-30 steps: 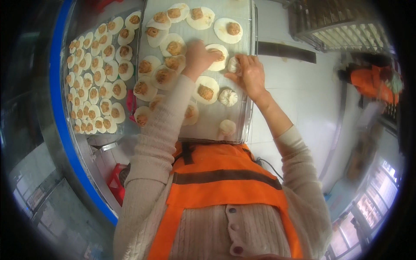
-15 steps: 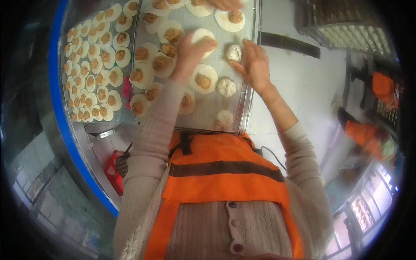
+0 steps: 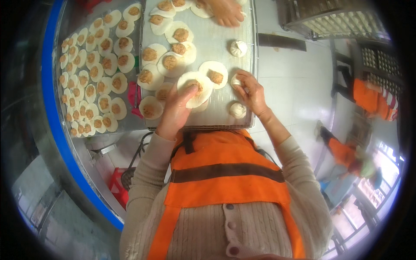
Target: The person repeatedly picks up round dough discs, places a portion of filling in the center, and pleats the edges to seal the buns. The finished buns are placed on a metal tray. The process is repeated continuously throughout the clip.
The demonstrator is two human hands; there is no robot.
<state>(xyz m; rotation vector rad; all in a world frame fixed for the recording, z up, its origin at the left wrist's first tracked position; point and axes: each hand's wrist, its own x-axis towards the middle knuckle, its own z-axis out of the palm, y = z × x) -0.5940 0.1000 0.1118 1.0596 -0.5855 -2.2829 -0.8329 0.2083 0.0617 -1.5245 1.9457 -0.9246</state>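
Holding in the left hand [image 3: 175,106] a filled dough round [image 3: 201,99], in a narrow grip, with the thumb laid on top against the filling [image 3: 197,86] and the fingers hidden beneath. Half a second ago, caught farther up the tray [image 3: 216,43], tilted and partly covered; now brought nearer the body, filling upward, and overlapping in view some rounds lying below. A second ago, resting flat on the tray under the same hand.

Reaching with the right hand [image 3: 252,95] to the middle pleated bun [image 3: 234,80] along the tray's right edge. Formerly beside the far bun [image 3: 238,48], with thumb and fingers spread apart; now one bun closer to the body, with thumb and fingertips curled near each other at the middle one. Cannot tell a firm hold from a light touch there, with part of the bun covered by the fingers.

In the same row, closest to the body, a third bun [image 3: 237,110], apart from the hand. Just beyond the held round, one more flat filled round [image 3: 213,71], near the middle bun.

At the far end of the tray, another person's hand [image 3: 226,12], farther into view than half a second ago. To the left, a second tray [image 3: 132,122] bearing many smaller-looking filled rounds, with a pink thing [image 3: 135,99] between the two trays.
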